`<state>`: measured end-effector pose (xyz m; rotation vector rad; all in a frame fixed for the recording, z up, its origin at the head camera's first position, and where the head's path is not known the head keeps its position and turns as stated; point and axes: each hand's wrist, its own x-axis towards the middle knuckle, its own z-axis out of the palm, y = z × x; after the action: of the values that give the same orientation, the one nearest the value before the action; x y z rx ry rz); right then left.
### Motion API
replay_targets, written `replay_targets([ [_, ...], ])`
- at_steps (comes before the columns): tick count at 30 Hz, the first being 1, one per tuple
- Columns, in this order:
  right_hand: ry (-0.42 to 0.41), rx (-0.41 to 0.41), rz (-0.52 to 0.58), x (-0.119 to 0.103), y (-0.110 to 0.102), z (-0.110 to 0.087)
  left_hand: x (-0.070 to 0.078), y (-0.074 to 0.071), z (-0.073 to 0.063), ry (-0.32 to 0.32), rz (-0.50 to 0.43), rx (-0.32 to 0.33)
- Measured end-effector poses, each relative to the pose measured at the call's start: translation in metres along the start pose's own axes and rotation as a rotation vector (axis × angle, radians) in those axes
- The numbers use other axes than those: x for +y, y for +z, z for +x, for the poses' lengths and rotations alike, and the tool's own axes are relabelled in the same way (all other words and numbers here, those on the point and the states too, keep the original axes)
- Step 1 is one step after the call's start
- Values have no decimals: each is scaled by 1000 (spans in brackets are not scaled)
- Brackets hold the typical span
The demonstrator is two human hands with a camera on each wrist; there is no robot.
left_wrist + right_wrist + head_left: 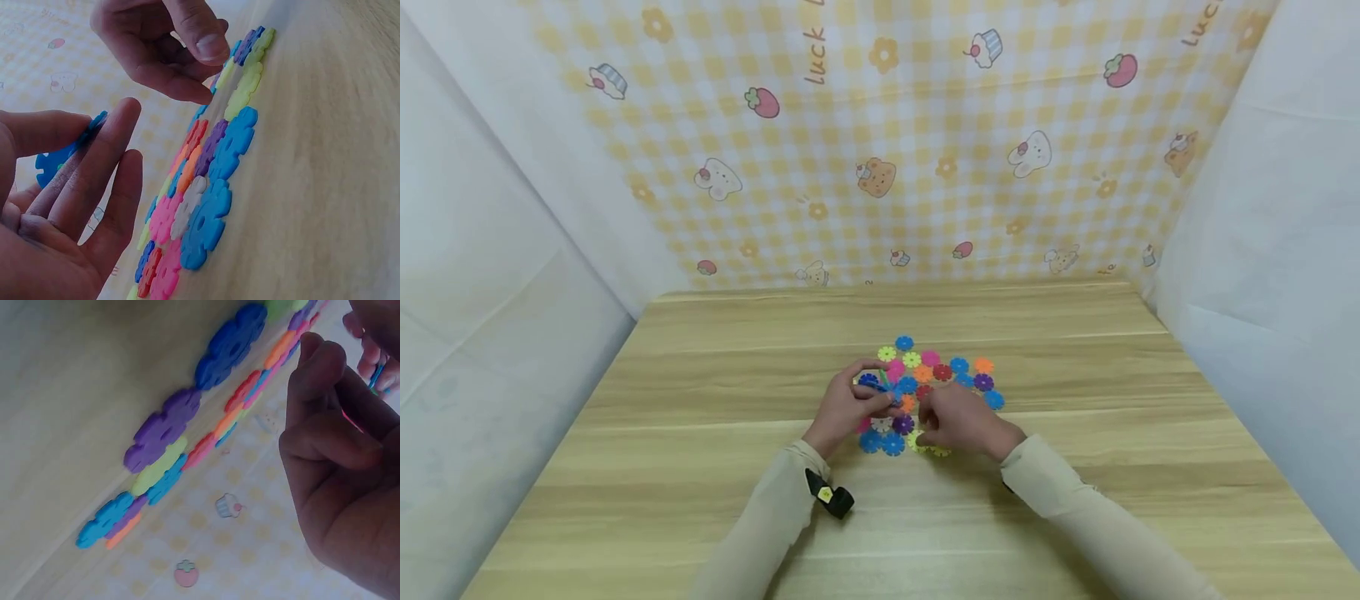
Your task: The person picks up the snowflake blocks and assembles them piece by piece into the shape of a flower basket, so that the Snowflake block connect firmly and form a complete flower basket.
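Note:
My left hand [847,406] pinches a blue notched flower-shaped disc [55,164] between thumb and fingers, raised above the table. A bit of green shows by that disc; how the two are joined is hidden. Close by on the right, my right hand [961,417] has its fingers curled above the spread of discs. Between its fingers, the right wrist view reveals a thin pink edge [352,421], seemingly a disc mostly covered by the hand. Below the hands lie blue discs [892,443], a purple disc [903,424] and a white disc [882,425].
More flower-shaped discs lie flat and close together on the wooden table [700,500]; among them are an orange disc [984,366] and a red disc [942,372]. A checked curtain [880,150] hangs behind, with white cloth at both sides.

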<state>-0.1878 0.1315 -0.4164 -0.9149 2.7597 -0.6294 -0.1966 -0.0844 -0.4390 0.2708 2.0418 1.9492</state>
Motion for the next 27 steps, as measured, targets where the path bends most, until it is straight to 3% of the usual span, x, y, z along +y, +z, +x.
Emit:
replay_targets([
  [4, 74, -7, -54, -10, 7, 0, 0, 1, 1, -10, -18, 17],
  [11, 88, 9, -111, -14, 14, 2, 2, 3, 1, 17, -9, 25],
  [16, 73, 16, -20, -12, 15, 3, 1, 4, 1, 47, -1, -1],
  [22, -5, 12, 100, -2, 13, 3, 1, 4, -1, 37, -15, -7],
  [27, -29, 23, 252, 12, 7, 1, 1, 4, -1, 47, -19, -13],
])
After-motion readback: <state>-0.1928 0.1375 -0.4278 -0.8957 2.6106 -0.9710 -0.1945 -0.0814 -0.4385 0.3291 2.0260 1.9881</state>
